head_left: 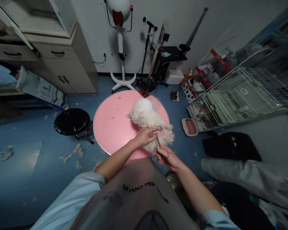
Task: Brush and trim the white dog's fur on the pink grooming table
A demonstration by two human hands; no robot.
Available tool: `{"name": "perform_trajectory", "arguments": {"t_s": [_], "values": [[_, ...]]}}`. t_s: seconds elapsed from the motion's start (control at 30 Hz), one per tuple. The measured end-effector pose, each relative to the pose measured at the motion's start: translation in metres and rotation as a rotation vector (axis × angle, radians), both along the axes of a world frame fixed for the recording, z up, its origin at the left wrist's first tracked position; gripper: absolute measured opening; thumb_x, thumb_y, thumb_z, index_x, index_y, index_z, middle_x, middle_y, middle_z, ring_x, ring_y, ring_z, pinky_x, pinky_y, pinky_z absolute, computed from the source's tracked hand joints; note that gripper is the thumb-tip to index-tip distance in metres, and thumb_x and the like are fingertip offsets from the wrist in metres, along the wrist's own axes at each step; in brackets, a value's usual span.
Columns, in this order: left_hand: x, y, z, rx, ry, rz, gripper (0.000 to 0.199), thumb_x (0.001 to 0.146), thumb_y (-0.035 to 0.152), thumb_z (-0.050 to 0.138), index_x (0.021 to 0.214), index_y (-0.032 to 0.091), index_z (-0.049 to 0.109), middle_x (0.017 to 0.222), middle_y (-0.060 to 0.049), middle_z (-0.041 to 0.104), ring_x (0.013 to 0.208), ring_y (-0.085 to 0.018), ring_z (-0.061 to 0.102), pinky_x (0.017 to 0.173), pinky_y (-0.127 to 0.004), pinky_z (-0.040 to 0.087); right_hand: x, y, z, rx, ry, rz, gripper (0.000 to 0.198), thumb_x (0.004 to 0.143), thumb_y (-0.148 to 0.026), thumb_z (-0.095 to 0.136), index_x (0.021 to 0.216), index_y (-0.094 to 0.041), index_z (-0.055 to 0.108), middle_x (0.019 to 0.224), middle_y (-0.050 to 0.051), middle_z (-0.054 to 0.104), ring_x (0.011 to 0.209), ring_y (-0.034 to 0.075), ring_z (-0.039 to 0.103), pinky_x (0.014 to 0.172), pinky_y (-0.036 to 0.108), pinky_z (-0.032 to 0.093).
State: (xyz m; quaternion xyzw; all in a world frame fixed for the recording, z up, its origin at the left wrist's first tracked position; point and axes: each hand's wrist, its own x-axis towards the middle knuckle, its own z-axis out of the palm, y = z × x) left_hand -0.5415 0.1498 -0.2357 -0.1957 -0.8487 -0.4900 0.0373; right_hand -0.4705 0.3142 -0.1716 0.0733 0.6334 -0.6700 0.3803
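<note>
A white curly-coated dog [146,113] is on the round pink table [110,121], towards its right side. My left hand [145,137] is closed around the dog's paw, close to the coat at the table's near edge; my fingers hide part of it. In my right hand [166,157] is a pair of scissors [158,141], with fingers through the handle loops. The blades point away from me at the fur just right of my left hand. Whether the blades are apart is too small to tell.
A black round stool [72,121] is left of the table. Behind stand a white dryer stand [123,82] and a black stand [147,41]. To the right are a wire cage [230,99] and a shallow litter tray [189,127]. Fur clippings [78,150] lie on the blue floor.
</note>
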Motion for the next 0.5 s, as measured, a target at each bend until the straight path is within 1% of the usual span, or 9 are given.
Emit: {"name": "perform_trajectory", "arguments": {"t_s": [0.07,0.13,0.2,0.27,0.33,0.43,0.5], "values": [[0.000,-0.001,0.001,-0.019,0.000,-0.008,0.037,0.078,0.028,0.059,0.114,0.023,0.064,0.111,-0.003,0.068,0.096,-0.018,0.065,0.086,-0.027,0.050,0.002,-0.003,0.000,0.058,0.052,0.005,0.034,0.076,-0.050,0.060,0.073,-0.019,0.044,0.052,-0.008,0.048,0.040,0.005,0.045,0.038,0.016,0.030],[0.000,-0.002,0.001,-0.027,0.002,-0.019,0.037,0.078,0.027,0.059,0.114,0.023,0.064,0.110,-0.003,0.069,0.096,-0.018,0.065,0.086,-0.027,0.050,0.006,-0.002,0.000,0.080,0.079,0.003,0.035,0.076,-0.050,0.059,0.072,-0.019,0.043,0.050,-0.008,0.046,0.038,0.005,0.044,0.037,0.016,0.026],[0.000,-0.002,0.001,-0.024,0.003,-0.023,0.037,0.078,0.027,0.060,0.114,0.023,0.064,0.110,-0.003,0.069,0.095,-0.018,0.066,0.085,-0.027,0.050,0.010,0.003,-0.001,0.060,0.062,0.002,0.035,0.077,-0.051,0.059,0.072,-0.020,0.043,0.049,-0.009,0.044,0.036,0.005,0.043,0.035,0.016,0.023],[0.000,-0.002,0.001,-0.013,0.003,-0.022,0.037,0.077,0.028,0.061,0.113,0.023,0.065,0.109,-0.003,0.069,0.094,-0.018,0.066,0.085,-0.028,0.050,0.012,0.009,-0.001,0.011,0.023,-0.007,0.036,0.077,-0.051,0.059,0.073,-0.020,0.043,0.048,-0.009,0.043,0.034,0.004,0.041,0.035,0.016,0.022],[0.001,-0.001,0.001,-0.002,0.001,-0.025,0.036,0.077,0.029,0.061,0.112,0.023,0.066,0.108,-0.003,0.069,0.094,-0.018,0.066,0.085,-0.028,0.051,0.012,0.014,-0.002,-0.063,-0.023,-0.026,0.036,0.077,-0.052,0.059,0.076,-0.020,0.044,0.048,-0.009,0.045,0.035,0.005,0.042,0.036,0.016,0.026],[0.001,0.000,0.001,-0.004,-0.002,-0.039,0.035,0.078,0.029,0.060,0.112,0.023,0.065,0.109,-0.003,0.069,0.094,-0.018,0.066,0.084,-0.028,0.051,0.008,0.014,-0.002,-0.179,-0.083,-0.052,0.037,0.075,-0.054,0.060,0.081,-0.020,0.047,0.051,-0.007,0.049,0.039,0.007,0.047,0.041,0.018,0.035],[0.000,0.000,0.002,-0.011,-0.004,-0.046,0.035,0.079,0.028,0.059,0.113,0.022,0.065,0.109,-0.003,0.069,0.095,-0.018,0.065,0.084,-0.028,0.051,0.005,0.011,-0.002,-0.210,-0.092,-0.054,0.036,0.075,-0.052,0.062,0.082,-0.020,0.048,0.051,-0.007,0.049,0.040,0.007,0.047,0.043,0.019,0.037]]}}
